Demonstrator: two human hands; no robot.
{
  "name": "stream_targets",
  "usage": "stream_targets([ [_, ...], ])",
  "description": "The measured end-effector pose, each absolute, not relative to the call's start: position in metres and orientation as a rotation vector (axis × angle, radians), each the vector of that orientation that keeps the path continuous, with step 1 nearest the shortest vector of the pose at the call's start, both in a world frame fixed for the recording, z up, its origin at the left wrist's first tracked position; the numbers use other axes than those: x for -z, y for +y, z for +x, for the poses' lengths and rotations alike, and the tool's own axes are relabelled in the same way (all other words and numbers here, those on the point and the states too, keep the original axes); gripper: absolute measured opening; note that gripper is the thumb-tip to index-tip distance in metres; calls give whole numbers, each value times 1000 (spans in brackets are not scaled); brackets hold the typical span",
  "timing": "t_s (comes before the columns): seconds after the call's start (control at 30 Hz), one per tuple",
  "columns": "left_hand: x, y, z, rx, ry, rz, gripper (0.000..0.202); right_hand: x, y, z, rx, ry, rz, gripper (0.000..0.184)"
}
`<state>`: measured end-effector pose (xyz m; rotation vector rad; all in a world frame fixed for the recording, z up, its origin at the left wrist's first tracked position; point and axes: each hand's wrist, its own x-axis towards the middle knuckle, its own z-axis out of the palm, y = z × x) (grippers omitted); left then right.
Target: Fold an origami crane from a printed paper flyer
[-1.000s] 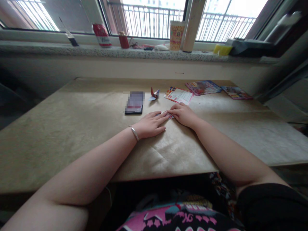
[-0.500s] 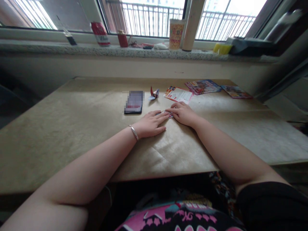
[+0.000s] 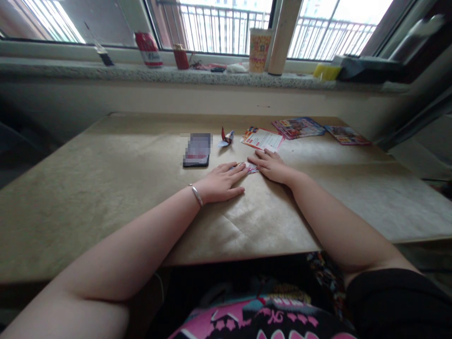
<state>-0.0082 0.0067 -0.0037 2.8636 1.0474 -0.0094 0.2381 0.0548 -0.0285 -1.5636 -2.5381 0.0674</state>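
A small piece of printed paper (image 3: pixel 252 168) lies on the tabletop, mostly covered by my hands; how it is folded I cannot tell. My left hand (image 3: pixel 226 181) rests flat across its left part, fingers stretched out and thumb apart. At the paper's right end lies my right hand (image 3: pixel 271 165), fingers spread and low on the table. Just beyond them stands a folded paper crane (image 3: pixel 227 137), red and white with a pointed upright part. To its left is a phone (image 3: pixel 197 150) lying flat, its screen blurred.
Past my right hand lies a printed sheet (image 3: pixel 264 139). Colourful booklets (image 3: pixel 298 127) and another printed stack (image 3: pixel 348 135) are at the back right of the table (image 3: pixel 106 188). The windowsill (image 3: pixel 212 77) bears a red can (image 3: pixel 148 49), a red bottle (image 3: pixel 181 57) and a patterned cup (image 3: pixel 260 51).
My right hand has shifted slightly right and its fingers have spread, uncovering more of the printed paper. My left hand stays pressed in nearly the same place.
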Motion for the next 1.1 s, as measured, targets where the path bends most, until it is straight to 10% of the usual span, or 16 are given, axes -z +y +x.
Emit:
stream_targets([
  [1.1, 4, 8, -14, -111, 1013, 2848, 72, -5, 26, 227, 170, -2652, -1188, 31],
])
